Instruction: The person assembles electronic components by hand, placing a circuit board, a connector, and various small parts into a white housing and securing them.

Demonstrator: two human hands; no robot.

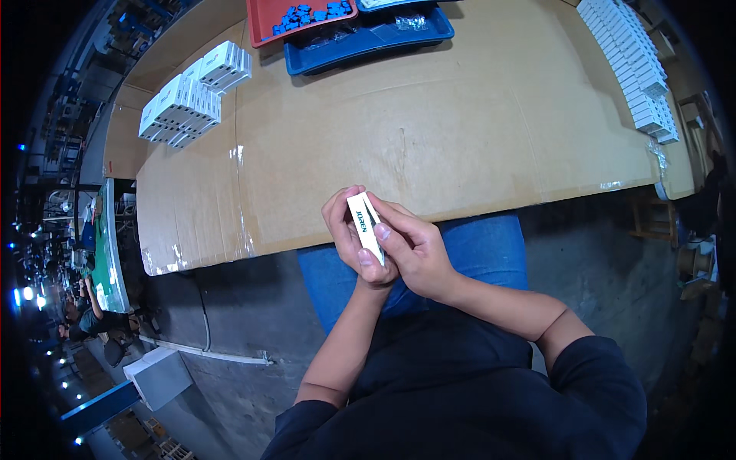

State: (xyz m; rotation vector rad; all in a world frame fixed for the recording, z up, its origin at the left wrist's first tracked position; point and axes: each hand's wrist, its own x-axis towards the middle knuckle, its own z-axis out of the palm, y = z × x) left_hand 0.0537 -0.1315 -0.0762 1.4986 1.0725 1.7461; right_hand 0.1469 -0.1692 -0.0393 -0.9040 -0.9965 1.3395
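A small white box-shaped piece (365,228) with dark printing on its upper face is held between my two hands, over my lap just off the table's near edge. Fingers of my left hand (343,228) wrap its left side, and the left thumb lies along its lower part. From the other side my right hand (420,254) grips it, thumb pressed near its right edge. A dark, narrow gap shows along that edge. My fingers hide the underside of the piece.
The cardboard-covered table (399,138) spreads out ahead. Stacked white pieces (184,107) stand at its left, and a longer stack (625,69) runs along the right. At the back are a red tray (262,32) of small blue parts and a blue tray (368,55) holding clear plastic.
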